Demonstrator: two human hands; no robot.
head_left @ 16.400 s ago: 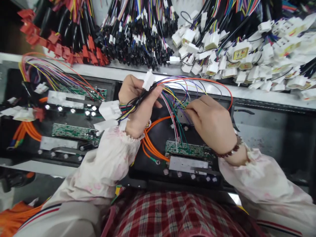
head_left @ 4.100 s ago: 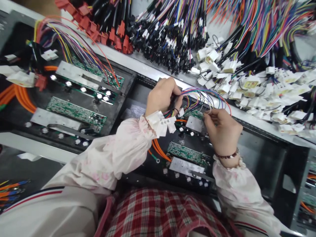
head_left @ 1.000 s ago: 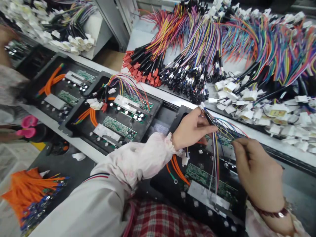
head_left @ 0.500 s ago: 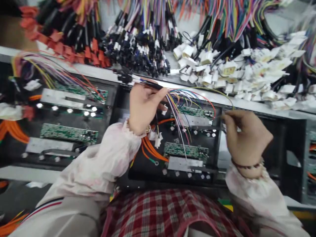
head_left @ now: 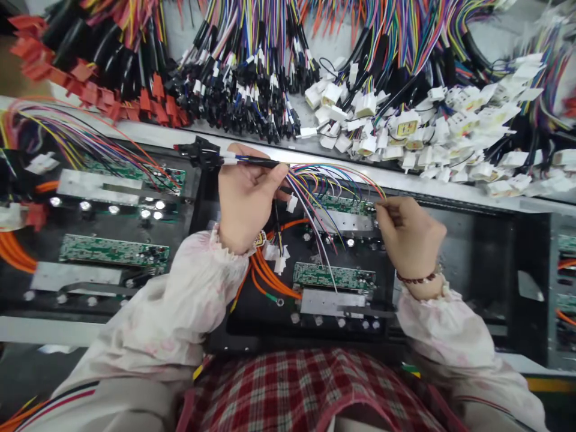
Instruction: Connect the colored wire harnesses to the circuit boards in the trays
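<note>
My left hand (head_left: 247,201) is closed on the black sleeve of a wire harness (head_left: 261,161), over the middle black case. A black connector (head_left: 202,153) sticks out past it on the left. Thin coloured wires (head_left: 315,201) fan out to the right, some running to the upper green circuit board (head_left: 335,203) and others hanging loose over the lower one (head_left: 333,276). At the upper board's right end, my right hand (head_left: 411,240) has thumb and forefinger pinched together on a thin wire; its tip is hidden by the fingers.
Bundled harnesses with red connectors (head_left: 90,93), black connectors (head_left: 247,90) and white connectors (head_left: 405,129) lie along the back shelf. Orange cables (head_left: 272,273) lie beside the lower board. A similar case with wired boards (head_left: 114,249) stands at left.
My right hand has moved left, bringing the pinched wire to the upper board's right end. My left hand keeps its hold on the harness, and the view has shifted slightly.
</note>
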